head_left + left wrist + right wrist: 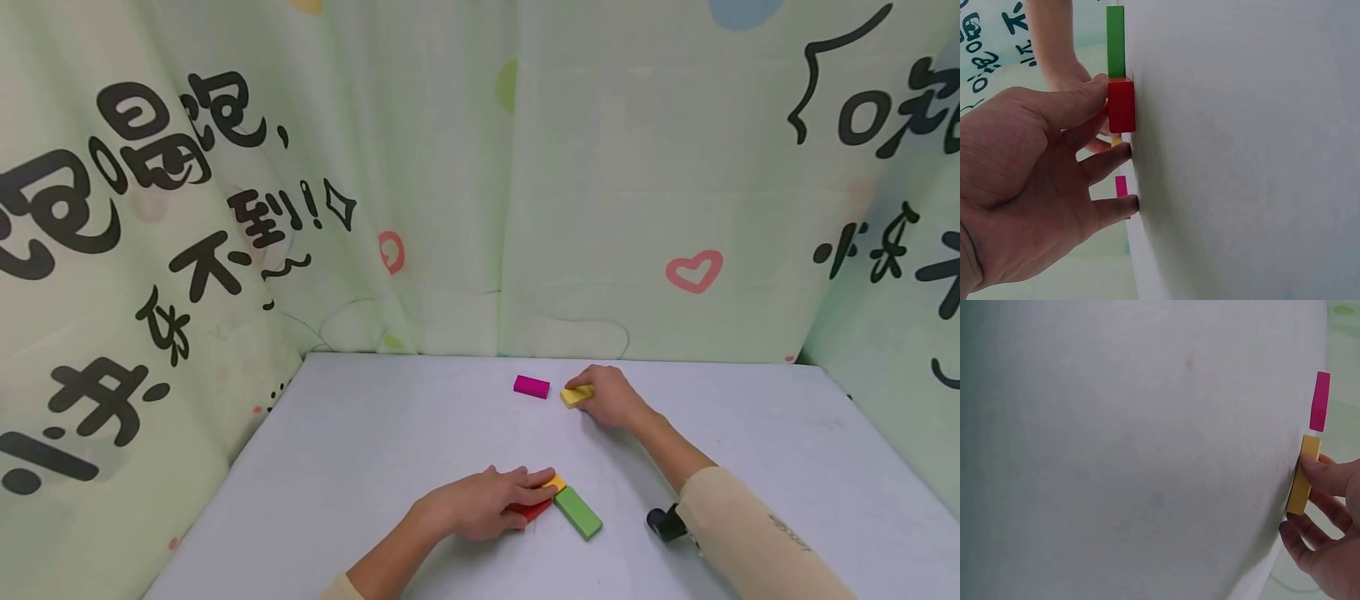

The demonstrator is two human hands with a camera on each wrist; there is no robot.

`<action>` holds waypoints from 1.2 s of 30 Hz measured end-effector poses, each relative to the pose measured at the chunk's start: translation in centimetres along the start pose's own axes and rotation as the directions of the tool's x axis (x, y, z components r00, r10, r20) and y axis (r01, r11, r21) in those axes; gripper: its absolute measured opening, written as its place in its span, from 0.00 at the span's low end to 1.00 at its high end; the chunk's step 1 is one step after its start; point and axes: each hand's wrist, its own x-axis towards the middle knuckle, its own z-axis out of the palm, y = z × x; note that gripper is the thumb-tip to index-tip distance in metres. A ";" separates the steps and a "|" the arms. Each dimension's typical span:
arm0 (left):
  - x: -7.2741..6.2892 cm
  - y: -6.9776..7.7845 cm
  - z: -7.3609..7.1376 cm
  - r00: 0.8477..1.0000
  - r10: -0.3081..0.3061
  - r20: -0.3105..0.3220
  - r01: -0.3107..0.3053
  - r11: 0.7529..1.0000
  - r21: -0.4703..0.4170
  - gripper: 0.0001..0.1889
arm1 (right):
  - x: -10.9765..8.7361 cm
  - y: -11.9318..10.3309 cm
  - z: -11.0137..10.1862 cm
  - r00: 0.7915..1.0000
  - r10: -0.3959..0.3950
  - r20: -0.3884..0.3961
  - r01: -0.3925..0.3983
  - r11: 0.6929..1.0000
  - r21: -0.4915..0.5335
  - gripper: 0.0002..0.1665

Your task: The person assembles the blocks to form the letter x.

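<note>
Near the far edge of the table, my right hand (617,398) pinches a yellow block (574,396) between thumb and fingers; the right wrist view shows the yellow block (1302,478) with the thumb on one side. Closer in, my left hand (483,504) holds a red block (536,509), its thumb along the near side and fingers reaching over the far side. Partly under those fingertips is an orange block (557,482). A green block (578,512) lies at a slant, touching the orange one. The left wrist view shows the red block (1122,106) beside the thumb tip.
A magenta block (531,387) lies just left of the yellow one, a small gap apart. The blocks are on a white table (390,425). A pale green printed curtain (585,208) hangs behind and along both sides. A black device (666,524) sits at the right wrist.
</note>
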 end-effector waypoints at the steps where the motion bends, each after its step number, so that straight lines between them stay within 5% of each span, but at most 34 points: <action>1: 0.0 0.0 0.0 1.000 -0.001 0.001 0.001 1.000 -0.001 0.32 | 0.0 0.0 0.0 1.000 -0.002 0.000 0.002 1.000 -0.002 0.19; 36: 0.1 -0.1 0.0 1.000 -0.009 0.006 0.009 1.000 -0.015 0.32 | -0.9 -0.1 -0.4 0.999 0.044 0.005 -0.044 0.999 -0.006 0.19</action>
